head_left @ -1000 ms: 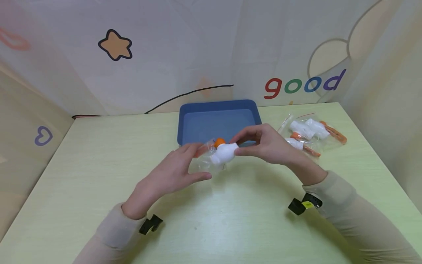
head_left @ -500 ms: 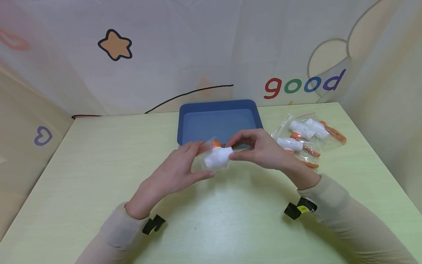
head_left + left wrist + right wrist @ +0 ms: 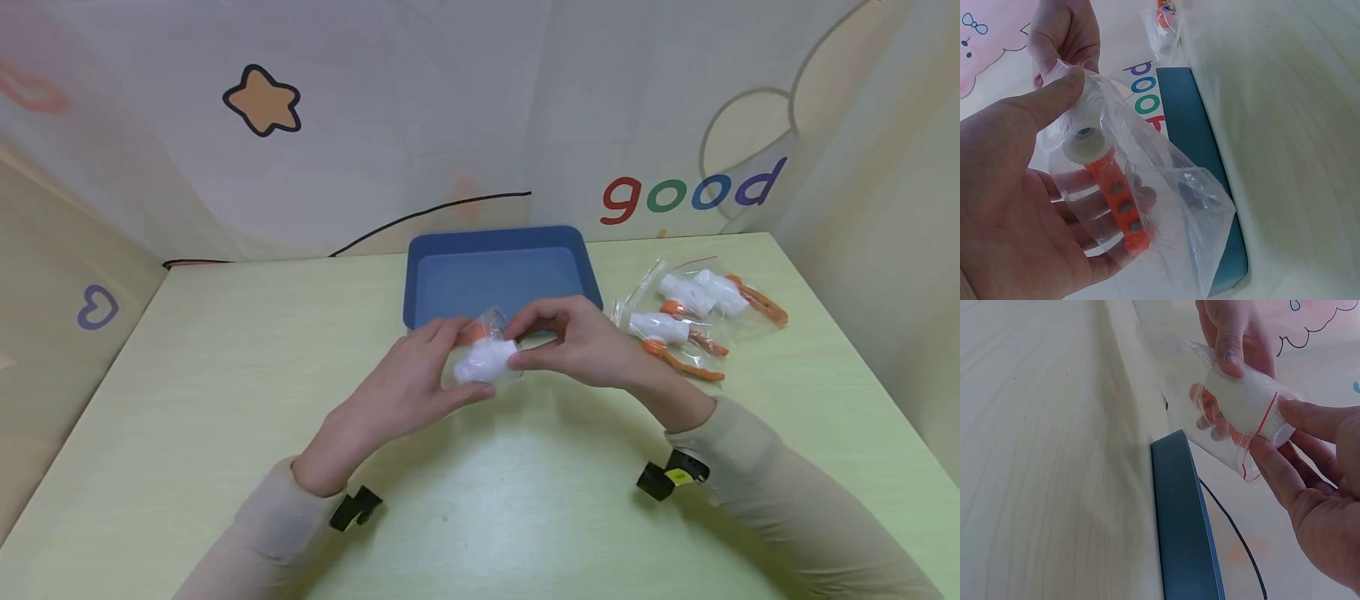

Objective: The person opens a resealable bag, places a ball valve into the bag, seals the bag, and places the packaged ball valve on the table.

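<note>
Above the table in the head view, my left hand point(image 3: 397, 383) holds a clear zip bag point(image 3: 1191, 194) between thumb and fingers. Inside the bag lie a white, rounded, bottle-like piece point(image 3: 480, 364) and an orange strip with round holes point(image 3: 1122, 203). My right hand point(image 3: 581, 350) pinches the narrow ribbed end of the white piece, from the right. In the right wrist view, the bag's red seal line point(image 3: 1266, 415) crosses that white end, close to the right fingertips. The left fingers show through the clear plastic in the left wrist view.
A blue tray point(image 3: 495, 271) stands behind the hands, against the printed backdrop. Several clear bags with white pieces point(image 3: 686, 296) and orange strips point(image 3: 686, 365) lie on the table point(image 3: 247, 358) at the right. Black devices point(image 3: 356, 508) sit at the wrists.
The right hand has moved left and slightly down, and the white piece has gone deeper into the bag. The left hand has shifted slightly right. More of the bags at the right shows.
</note>
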### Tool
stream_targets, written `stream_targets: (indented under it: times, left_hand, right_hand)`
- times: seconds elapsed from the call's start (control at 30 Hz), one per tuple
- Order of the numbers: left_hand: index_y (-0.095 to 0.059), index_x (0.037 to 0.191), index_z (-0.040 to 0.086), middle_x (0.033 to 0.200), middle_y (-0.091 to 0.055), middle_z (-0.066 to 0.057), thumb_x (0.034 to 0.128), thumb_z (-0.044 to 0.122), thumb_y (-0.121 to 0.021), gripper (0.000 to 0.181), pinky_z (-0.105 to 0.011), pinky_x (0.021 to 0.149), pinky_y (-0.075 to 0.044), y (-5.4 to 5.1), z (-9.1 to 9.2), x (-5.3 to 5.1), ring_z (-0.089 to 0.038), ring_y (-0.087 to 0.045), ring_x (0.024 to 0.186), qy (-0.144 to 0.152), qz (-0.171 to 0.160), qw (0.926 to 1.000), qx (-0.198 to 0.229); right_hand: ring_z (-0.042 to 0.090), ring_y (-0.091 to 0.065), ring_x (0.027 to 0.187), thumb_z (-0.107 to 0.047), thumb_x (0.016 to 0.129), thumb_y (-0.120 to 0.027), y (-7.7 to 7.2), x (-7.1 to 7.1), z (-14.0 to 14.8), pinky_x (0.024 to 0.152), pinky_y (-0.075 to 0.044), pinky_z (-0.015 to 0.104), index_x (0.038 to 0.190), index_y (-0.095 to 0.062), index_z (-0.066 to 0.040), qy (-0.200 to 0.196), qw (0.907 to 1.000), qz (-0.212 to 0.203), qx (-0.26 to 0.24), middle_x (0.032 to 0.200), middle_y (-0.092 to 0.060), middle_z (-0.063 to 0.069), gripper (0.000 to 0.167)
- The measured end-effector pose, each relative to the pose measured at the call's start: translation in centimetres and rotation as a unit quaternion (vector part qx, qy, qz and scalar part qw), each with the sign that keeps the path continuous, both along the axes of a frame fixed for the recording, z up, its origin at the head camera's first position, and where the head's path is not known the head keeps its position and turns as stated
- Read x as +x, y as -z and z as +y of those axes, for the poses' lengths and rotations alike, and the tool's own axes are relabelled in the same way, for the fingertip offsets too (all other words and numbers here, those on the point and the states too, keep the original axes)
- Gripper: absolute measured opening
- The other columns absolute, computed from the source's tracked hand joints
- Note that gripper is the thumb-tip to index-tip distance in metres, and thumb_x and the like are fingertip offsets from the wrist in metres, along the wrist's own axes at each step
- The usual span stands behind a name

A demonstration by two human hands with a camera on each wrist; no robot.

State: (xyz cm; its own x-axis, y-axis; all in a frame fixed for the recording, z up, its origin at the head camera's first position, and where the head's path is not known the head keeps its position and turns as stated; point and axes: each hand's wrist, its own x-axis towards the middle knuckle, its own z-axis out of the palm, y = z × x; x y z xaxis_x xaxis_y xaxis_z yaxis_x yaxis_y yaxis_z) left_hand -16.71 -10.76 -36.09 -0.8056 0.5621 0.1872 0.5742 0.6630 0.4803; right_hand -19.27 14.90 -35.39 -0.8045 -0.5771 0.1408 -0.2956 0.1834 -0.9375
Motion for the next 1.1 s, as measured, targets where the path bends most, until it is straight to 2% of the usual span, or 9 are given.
stream_targets:
  times: [0.2,0.4,0.63,0.7,0.77,0.87,0.97,1.1]
  left_hand:
    - [-0.052,0.141,-0.001,0.125,-0.063,-0.009,0.0877,0.044,-0.082,0.076,-0.039,0.087,-0.053,0.1,0.2,-0.1,-0.024,-0.062,0.107,-0.002,0.007,0.9999,0.009]
    - [-0.056,0.134,0.001,0.114,-0.062,-0.004,0.0873,0.039,-0.083,0.066,-0.031,0.072,-0.052,0.2,0.4,-0.1,-0.015,-0.059,0.091,-0.006,-0.015,0.9993,0.034]
    - [-0.056,0.132,0.000,0.113,-0.061,-0.005,0.0861,0.037,-0.083,0.065,-0.031,0.071,-0.052,0.0,0.4,0.0,-0.017,-0.058,0.089,-0.023,-0.020,0.9988,0.039]
    - [-0.056,0.131,-0.001,0.112,-0.061,-0.005,0.0858,0.037,-0.083,0.064,-0.032,0.071,-0.052,0.0,0.4,0.0,-0.017,-0.058,0.089,-0.029,-0.018,0.9987,0.039]
    - [-0.056,0.129,-0.001,0.111,-0.061,-0.005,0.0855,0.036,-0.083,0.063,-0.032,0.071,-0.052,0.1,0.3,-0.1,-0.018,-0.058,0.088,-0.036,-0.015,0.9985,0.039]
    - [-0.055,0.130,-0.001,0.110,-0.061,-0.005,0.0858,0.037,-0.083,0.064,-0.031,0.069,-0.053,0.1,0.4,-0.2,-0.018,-0.058,0.087,-0.048,-0.018,0.9980,0.037]
    - [-0.054,0.131,-0.002,0.110,-0.061,-0.006,0.0861,0.038,-0.083,0.066,-0.030,0.067,-0.054,0.1,0.4,-0.2,-0.018,-0.059,0.087,-0.063,-0.026,0.9970,0.036]
    - [-0.054,0.131,-0.002,0.111,-0.061,-0.006,0.0862,0.037,-0.082,0.066,-0.030,0.068,-0.054,0.1,0.6,-0.2,-0.018,-0.059,0.087,-0.074,-0.033,0.9959,0.040]
  right_hand:
    - [0.027,-0.068,0.098,0.003,0.086,-0.082,0.0,0.0,-0.2,0.081,-0.061,0.039,0.106,-0.073,-0.002,-0.010,0.9998,0.015,-0.001,0.107,-0.070,0.010,0.023]
    - [0.028,-0.068,0.100,0.004,0.086,-0.081,0.2,-0.2,-0.3,0.083,-0.060,0.039,0.109,-0.073,0.000,-0.016,0.9998,0.009,-0.007,0.110,-0.069,0.012,0.025]
    - [0.026,-0.067,0.107,-0.002,0.094,-0.074,-0.1,-0.3,0.1,0.087,-0.058,0.037,0.115,-0.072,-0.002,-0.009,0.9997,0.019,0.011,0.115,-0.070,0.009,0.021]
    - [0.025,-0.066,0.107,-0.005,0.097,-0.071,-0.1,-0.2,0.3,0.089,-0.058,0.037,0.113,-0.072,-0.002,0.006,0.9996,0.024,0.016,0.114,-0.069,0.008,0.016]
    - [0.025,-0.066,0.100,-0.009,0.099,-0.069,-0.2,-0.1,0.6,0.087,-0.058,0.038,0.105,-0.072,-0.003,0.025,0.9989,0.028,0.027,0.108,-0.068,0.008,0.009]
    - [0.028,-0.065,0.086,-0.019,0.102,-0.068,-0.3,0.0,0.9,0.077,-0.059,0.040,0.090,-0.072,-0.007,0.047,0.9958,0.028,0.073,0.094,-0.068,0.007,0.018]
    - [0.032,-0.066,0.079,-0.027,0.103,-0.066,-0.2,0.2,1.0,0.068,-0.059,0.043,0.084,-0.076,-0.009,0.026,0.9922,0.017,0.121,0.084,-0.070,0.007,0.028]
    - [0.037,-0.069,0.086,-0.025,0.102,-0.067,0.2,0.4,0.8,0.070,-0.061,0.046,0.101,-0.079,-0.002,-0.022,0.9915,-0.006,0.128,0.090,-0.075,0.012,0.026]
